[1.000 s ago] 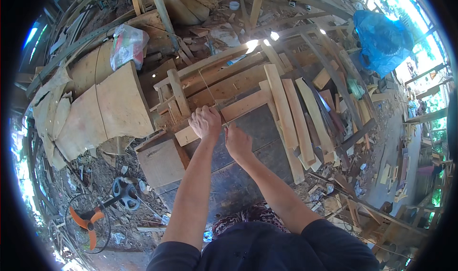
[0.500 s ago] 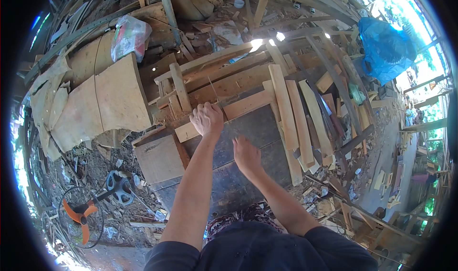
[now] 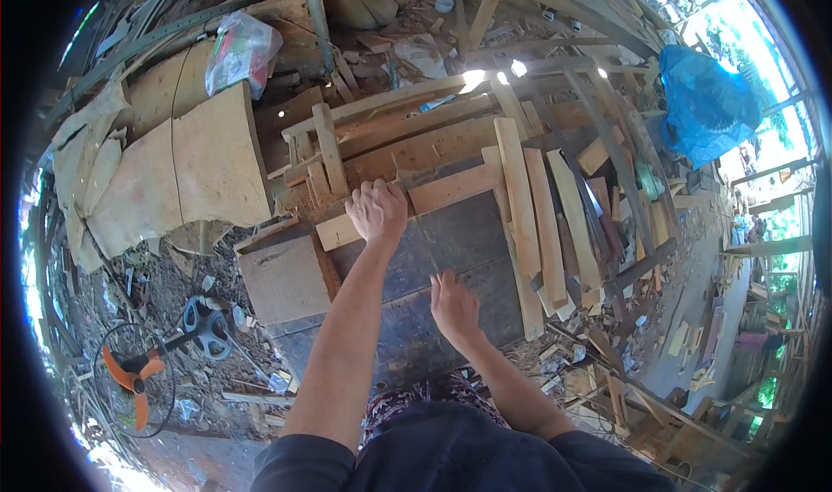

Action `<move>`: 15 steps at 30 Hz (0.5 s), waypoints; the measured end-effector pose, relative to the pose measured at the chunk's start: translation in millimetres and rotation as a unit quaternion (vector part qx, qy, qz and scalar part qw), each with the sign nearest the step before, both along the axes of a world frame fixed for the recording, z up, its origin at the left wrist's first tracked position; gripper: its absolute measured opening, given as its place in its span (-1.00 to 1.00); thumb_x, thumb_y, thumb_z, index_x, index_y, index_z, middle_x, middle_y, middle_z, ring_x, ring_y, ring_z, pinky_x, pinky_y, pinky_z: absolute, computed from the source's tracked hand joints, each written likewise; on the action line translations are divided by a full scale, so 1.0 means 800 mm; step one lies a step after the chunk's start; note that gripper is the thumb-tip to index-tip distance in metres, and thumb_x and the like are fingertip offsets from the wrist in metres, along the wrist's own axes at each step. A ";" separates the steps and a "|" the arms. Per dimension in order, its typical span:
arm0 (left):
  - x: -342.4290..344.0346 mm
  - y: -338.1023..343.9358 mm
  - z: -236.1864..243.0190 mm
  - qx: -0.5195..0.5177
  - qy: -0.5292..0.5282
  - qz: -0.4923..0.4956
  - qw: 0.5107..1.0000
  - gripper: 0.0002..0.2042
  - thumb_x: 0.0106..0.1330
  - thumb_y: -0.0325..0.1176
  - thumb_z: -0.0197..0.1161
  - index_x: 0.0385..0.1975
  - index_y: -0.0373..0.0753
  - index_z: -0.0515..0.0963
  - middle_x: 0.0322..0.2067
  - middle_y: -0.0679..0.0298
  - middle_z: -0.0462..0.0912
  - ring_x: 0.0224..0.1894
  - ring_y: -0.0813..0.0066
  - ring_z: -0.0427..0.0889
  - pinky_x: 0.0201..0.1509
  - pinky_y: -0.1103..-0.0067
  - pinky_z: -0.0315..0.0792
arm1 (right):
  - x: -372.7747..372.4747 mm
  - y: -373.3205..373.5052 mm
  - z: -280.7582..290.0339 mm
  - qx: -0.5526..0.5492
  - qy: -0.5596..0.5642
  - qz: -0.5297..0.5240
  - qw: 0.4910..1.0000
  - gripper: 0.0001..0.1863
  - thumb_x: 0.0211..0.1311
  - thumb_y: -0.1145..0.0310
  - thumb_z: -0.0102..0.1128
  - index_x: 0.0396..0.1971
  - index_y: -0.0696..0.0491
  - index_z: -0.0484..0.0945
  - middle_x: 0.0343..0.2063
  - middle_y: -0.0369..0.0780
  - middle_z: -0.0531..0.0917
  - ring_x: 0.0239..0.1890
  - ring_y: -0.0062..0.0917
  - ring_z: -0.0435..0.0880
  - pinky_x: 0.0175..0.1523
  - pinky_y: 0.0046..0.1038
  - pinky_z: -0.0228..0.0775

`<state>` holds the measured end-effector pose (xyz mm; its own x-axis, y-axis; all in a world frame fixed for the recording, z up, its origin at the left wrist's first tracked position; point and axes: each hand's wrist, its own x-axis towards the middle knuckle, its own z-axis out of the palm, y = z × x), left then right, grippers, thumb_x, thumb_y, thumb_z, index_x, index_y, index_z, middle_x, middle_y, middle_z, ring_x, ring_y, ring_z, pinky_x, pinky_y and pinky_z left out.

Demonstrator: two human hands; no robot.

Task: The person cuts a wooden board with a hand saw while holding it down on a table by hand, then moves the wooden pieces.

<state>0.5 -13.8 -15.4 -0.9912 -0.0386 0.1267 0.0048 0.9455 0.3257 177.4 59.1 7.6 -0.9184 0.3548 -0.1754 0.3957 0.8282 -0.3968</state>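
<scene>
A pale wooden strip (image 3: 453, 188) lies across the far edge of a dark, worn bench top (image 3: 407, 319). My left hand (image 3: 378, 214) is closed over the strip and presses it against the bench. Nearer to me, my right hand (image 3: 455, 306) is closed in a fist. A thin line runs from it up past the strip, just right of my left hand; it looks like a handsaw (image 3: 433, 254) seen edge on. The handle is hidden in my fist.
Several loose wooden slats (image 3: 542, 206) lie at the bench's right side. A brown panel (image 3: 282, 280) covers its left end. An orange-bladed fan (image 3: 134, 375) stands at lower left. A blue plastic bag (image 3: 711, 102) hangs at upper right. Scrap wood litters the ground.
My right hand has drawn back toward me, away from the strip. My left hand stays in place on the strip. The whole view has shifted slightly.
</scene>
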 end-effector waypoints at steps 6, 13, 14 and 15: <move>0.000 0.025 0.001 0.021 0.010 -0.008 1.000 -0.70 0.28 -0.22 -0.01 -0.46 -0.23 0.63 -0.34 0.13 0.66 -0.18 0.16 0.61 -0.03 0.26 0.36 | -0.070 0.023 -0.010 -0.010 0.065 -0.007 0.998 -0.73 0.41 0.15 -0.04 -0.27 0.07 0.44 -0.42 -0.02 0.63 -0.37 -0.04 0.67 -0.30 -0.03 0.49; 0.003 0.002 -0.001 0.044 0.022 0.002 0.999 -0.72 0.30 -0.25 -0.01 -0.41 -0.24 0.63 -0.31 0.12 0.64 -0.16 0.15 0.56 0.00 0.27 0.33 | 0.098 0.016 0.011 -0.019 0.023 -0.002 1.000 -0.77 0.39 0.20 -0.02 -0.29 0.07 0.42 -0.47 -0.02 0.61 -0.40 -0.03 0.64 -0.34 -0.04 0.45; 0.004 0.004 -0.001 0.048 0.042 -0.013 0.998 -0.72 0.31 -0.25 -0.01 -0.41 -0.24 0.63 -0.31 0.12 0.63 -0.15 0.15 0.55 0.00 0.27 0.32 | 0.113 0.020 0.014 -0.013 0.025 0.009 1.000 -0.77 0.39 0.20 -0.02 -0.29 0.07 0.42 -0.47 -0.02 0.61 -0.40 -0.03 0.64 -0.34 -0.04 0.45; 0.008 0.006 0.003 0.053 0.045 -0.003 0.998 -0.72 0.31 -0.25 -0.01 -0.41 -0.24 0.63 -0.31 0.12 0.63 -0.15 0.15 0.55 0.00 0.27 0.32 | 0.127 0.024 0.014 -0.033 0.063 0.007 0.997 -0.78 0.39 0.22 -0.01 -0.30 0.07 0.41 -0.49 -0.03 0.59 -0.42 -0.03 0.63 -0.36 -0.05 0.43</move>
